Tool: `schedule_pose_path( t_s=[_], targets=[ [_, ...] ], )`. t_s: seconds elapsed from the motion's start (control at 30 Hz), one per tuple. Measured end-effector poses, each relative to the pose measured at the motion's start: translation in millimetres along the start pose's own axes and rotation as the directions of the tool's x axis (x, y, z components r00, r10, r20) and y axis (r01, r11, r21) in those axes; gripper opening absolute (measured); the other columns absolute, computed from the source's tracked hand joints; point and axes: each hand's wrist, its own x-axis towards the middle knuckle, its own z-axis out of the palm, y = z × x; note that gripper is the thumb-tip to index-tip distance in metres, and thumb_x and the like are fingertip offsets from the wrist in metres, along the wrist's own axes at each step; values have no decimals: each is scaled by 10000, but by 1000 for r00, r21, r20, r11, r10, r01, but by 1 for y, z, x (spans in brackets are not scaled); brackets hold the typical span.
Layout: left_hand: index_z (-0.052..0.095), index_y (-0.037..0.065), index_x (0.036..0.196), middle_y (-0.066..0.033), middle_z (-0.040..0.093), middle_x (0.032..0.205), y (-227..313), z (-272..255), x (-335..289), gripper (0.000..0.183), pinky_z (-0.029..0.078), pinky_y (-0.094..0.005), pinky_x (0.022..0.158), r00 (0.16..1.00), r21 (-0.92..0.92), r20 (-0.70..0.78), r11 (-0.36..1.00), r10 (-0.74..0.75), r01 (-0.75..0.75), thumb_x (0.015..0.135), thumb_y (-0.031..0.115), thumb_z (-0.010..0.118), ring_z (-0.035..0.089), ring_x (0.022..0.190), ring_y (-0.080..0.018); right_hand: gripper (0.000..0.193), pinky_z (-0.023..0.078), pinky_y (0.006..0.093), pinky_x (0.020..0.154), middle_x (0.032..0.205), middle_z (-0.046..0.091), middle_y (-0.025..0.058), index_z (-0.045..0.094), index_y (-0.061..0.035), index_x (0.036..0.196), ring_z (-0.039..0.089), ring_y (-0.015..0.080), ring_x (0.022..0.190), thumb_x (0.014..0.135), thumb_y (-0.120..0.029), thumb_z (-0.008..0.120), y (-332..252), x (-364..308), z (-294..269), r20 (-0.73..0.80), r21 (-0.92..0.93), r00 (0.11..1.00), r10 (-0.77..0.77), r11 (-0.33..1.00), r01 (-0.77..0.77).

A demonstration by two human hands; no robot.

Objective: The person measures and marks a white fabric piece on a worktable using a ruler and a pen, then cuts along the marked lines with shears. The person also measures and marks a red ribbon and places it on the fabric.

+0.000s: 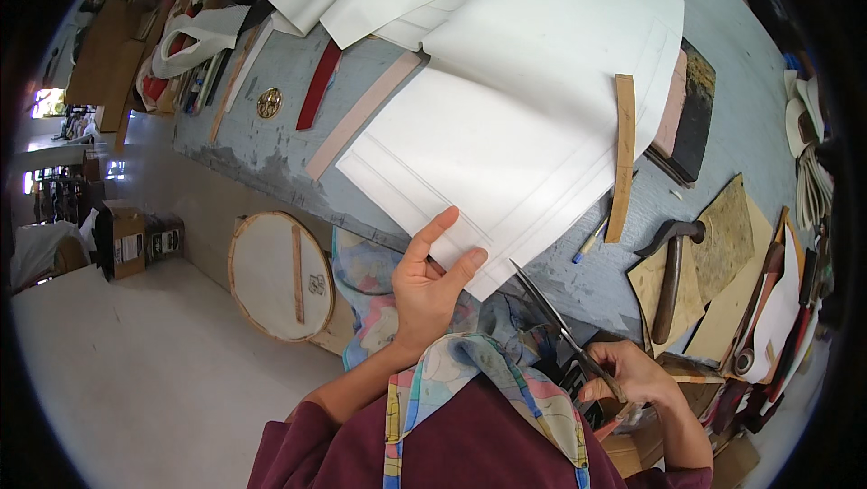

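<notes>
A large white sheet (515,141) with ruled pencil lines lies on the worktable, its near corner reaching past the front edge. My left hand (428,290) pinches that corner, thumb on top and the other fingers partly hidden beneath. My right hand (632,372) grips the handles of long dark scissors (553,316), and their point touches or nearly touches the sheet's edge just right of my left thumb. How far the blades are apart cannot be made out. Across the sheet's right side rests a tan strip (623,159).
Right of the sheet are a pen (591,241), a hammer (670,281) on tan pieces, and a black block (697,119). A red strip (319,85), a pale pink strip (361,116) and a round brass-coloured piece (269,103) lie left. A round stool (280,290) stands below.
</notes>
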Motion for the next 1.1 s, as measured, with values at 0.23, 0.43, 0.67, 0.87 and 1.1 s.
schedule_pose_path(
  t_s=[0.23, 0.43, 0.67, 0.87, 1.1],
  targets=[
    [638, -14, 1506, 61, 685, 920, 0, -3, 1, 455, 360, -169, 573, 996, -1, -37, 996, -85, 85, 1062, 26, 725, 472, 656, 33, 512, 371, 307, 596, 711, 546, -62, 634, -50, 796, 475, 68, 716, 816, -394, 1013, -6, 4, -2, -9, -28, 1000, -23, 999, 22],
    [704, 43, 1463, 62, 686, 888, 5, -14, 3, 424, 351, -182, 547, 971, 194, 157, 970, -181, 149, 1043, 68, 761, 449, 624, 37, 511, 339, 279, 594, 724, 523, -83, 582, -74, 784, 440, 47, 713, 830, -346, 1012, 7, -2, 11, -46, 127, 999, -17, 992, 23],
    [724, 73, 1449, -1, 795, 1049, -2, 4, -6, 425, 482, -176, 612, 947, 205, 212, 959, -239, 196, 1027, 60, 775, 573, 673, 28, 451, 357, 261, 612, 756, 536, -92, 608, -79, 836, 459, 46, 719, 854, -304, 999, 45, -10, 38, -171, 254, 982, -80, 959, 122],
    [703, 56, 1463, -36, 800, 1138, -9, -1, -6, 430, 581, -198, 717, 943, 198, 224, 959, -246, 203, 1039, 69, 773, 690, 799, -19, 448, 387, 264, 633, 784, 568, -85, 607, -80, 854, 486, 44, 737, 850, -293, 1002, 62, -15, 53, -204, 314, 975, -83, 938, 146],
    [627, 48, 1535, -100, 759, 1261, -4, 20, -9, 459, 650, -276, 822, 914, 144, 279, 954, -295, 263, 1081, 32, 693, 756, 1004, -114, 474, 385, 263, 613, 768, 561, -86, 597, -85, 820, 487, 39, 722, 791, -252, 1039, 64, -31, 52, -407, 276, 902, -143, 922, 271]
  ],
)
